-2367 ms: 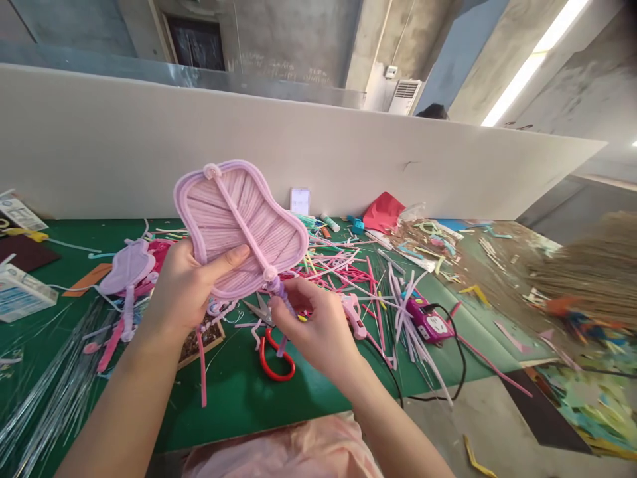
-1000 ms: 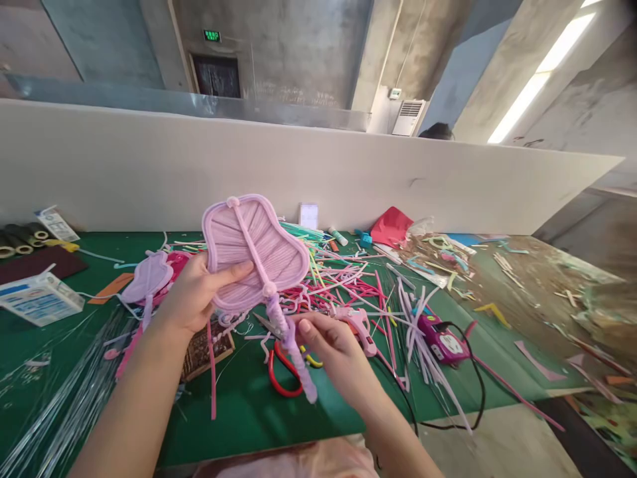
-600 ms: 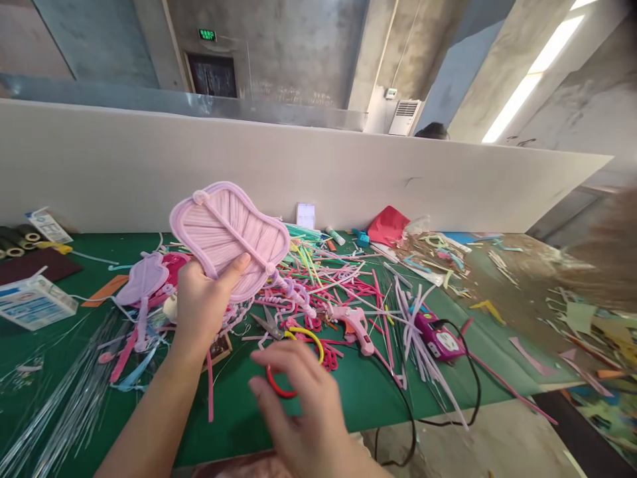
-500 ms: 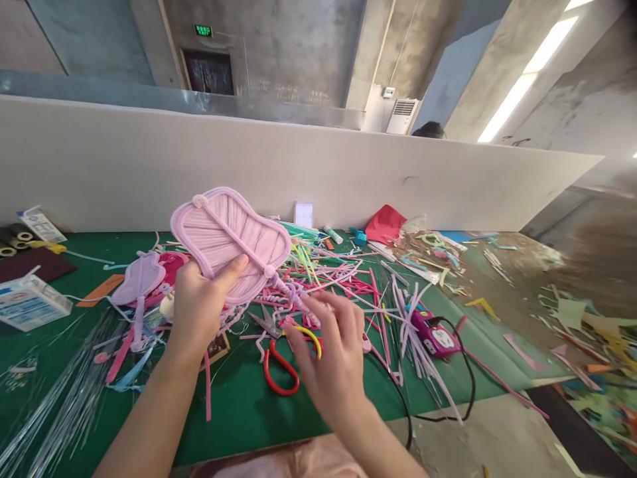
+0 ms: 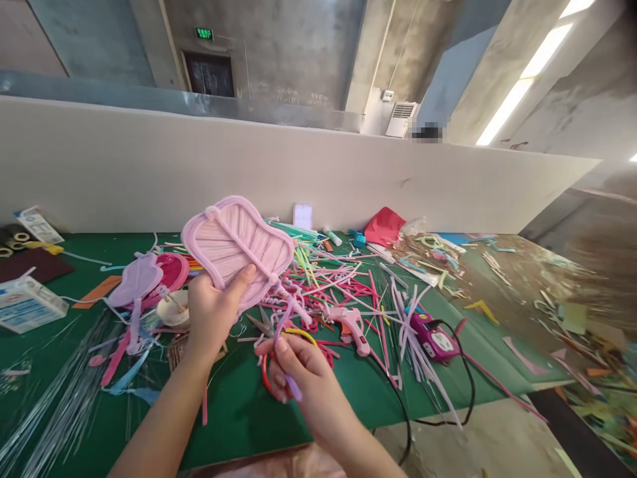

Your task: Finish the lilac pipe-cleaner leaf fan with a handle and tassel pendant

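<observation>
My left hand (image 5: 215, 311) holds up a pink fan-shaped piece (image 5: 237, 248) made of pipe cleaners, thumb across its face. A twisted lilac handle (image 5: 293, 308) sticks out of its lower right end. My right hand (image 5: 298, 375) is just below it, fingers pinched on a lilac pipe cleaner (image 5: 287, 355) that runs up toward the handle. Red-handled scissors (image 5: 265, 364) lie on the green table (image 5: 239, 411) under my right hand.
Several loose pipe cleaners (image 5: 343, 279) litter the table's middle. A pink glue gun (image 5: 351, 324), a purple power strip (image 5: 436, 338) with black cable, another lilac fan (image 5: 133, 284), a small white bowl (image 5: 172, 308), a box (image 5: 28, 304) at left and paper scraps (image 5: 438, 252) lie around. A white partition (image 5: 348, 172) stands behind.
My right hand let go of the handle, swept over the table, then came back pinching a lilac pipe cleaner below the fan. The left hand kept the fan, tilting it slightly.
</observation>
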Demonstrator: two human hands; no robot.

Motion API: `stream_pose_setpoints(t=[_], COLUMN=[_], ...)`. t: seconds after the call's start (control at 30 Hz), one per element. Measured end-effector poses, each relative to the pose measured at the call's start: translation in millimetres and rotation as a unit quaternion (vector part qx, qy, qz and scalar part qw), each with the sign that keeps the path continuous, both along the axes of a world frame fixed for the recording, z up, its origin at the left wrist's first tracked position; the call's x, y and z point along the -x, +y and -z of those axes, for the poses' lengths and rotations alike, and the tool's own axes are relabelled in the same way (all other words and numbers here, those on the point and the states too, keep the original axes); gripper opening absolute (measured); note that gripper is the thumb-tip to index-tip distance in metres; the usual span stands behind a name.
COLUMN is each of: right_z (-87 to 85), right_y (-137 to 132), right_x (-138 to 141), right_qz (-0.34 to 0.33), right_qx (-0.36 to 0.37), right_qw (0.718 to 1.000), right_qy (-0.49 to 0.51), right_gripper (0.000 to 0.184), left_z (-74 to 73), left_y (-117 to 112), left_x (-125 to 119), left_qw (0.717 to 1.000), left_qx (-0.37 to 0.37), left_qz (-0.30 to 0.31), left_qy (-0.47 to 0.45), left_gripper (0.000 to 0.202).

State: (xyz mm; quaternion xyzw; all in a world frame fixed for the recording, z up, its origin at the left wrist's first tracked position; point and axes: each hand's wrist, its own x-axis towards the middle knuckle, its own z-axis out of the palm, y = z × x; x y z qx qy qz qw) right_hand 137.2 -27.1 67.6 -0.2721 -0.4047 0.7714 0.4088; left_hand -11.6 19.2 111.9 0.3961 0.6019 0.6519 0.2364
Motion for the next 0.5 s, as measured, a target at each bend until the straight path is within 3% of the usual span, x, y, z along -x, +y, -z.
stream_pose_setpoints(t=[0.07, 0.13, 0.23, 0.3, 0.37, 0.43, 0.5], right_z=[-12.6, -19.4, -11.0, 2.4, 14.8, 21.3, 19.2], right_y=[3.2, 17.9, 46.1, 56.1, 52.5, 36.3, 13.9], right_x=[-17.4, -45.3, -82.4, -89.2, -78.2, -55.3, -30.6], right_qz=[-0.097, -0.156, -0.140, -0.145, -0.163, -0.180, -0.168], right_qx=[0.055, 0.068, -0.020, -0.046, -0.072, -0.109, -0.237], right_qw=[0.993, 0.985, 0.990, 0.987, 0.980, 0.969, 0.926], right_qy=[0.037, 0.033, -0.018, -0.047, -0.084, -0.131, -0.242], right_gripper=[0.037, 0.034, 0.038, 0.038, 0.032, 0.026, 0.029], left_z=[0.4, -0.9, -5.3, -8.4, -9.8, -8.7, -5.0], left_y=[-3.5, -6.9, -10.4, -11.1, -10.0, -7.8, -6.0], left_x=[9.1, 19.2, 28.0, 27.3, 22.4, 16.4, 12.7], left_qw=[0.998, 0.993, 0.967, 0.948, 0.942, 0.962, 0.986], left_qx=[0.023, 0.027, 0.043, 0.059, 0.051, 0.017, -0.023], left_qz=[0.039, 0.111, 0.194, 0.218, 0.213, 0.167, 0.096], left_qy=[0.038, -0.022, -0.158, -0.225, -0.255, -0.215, -0.136], left_gripper=[0.028, 0.033, 0.038, 0.037, 0.037, 0.037, 0.038])
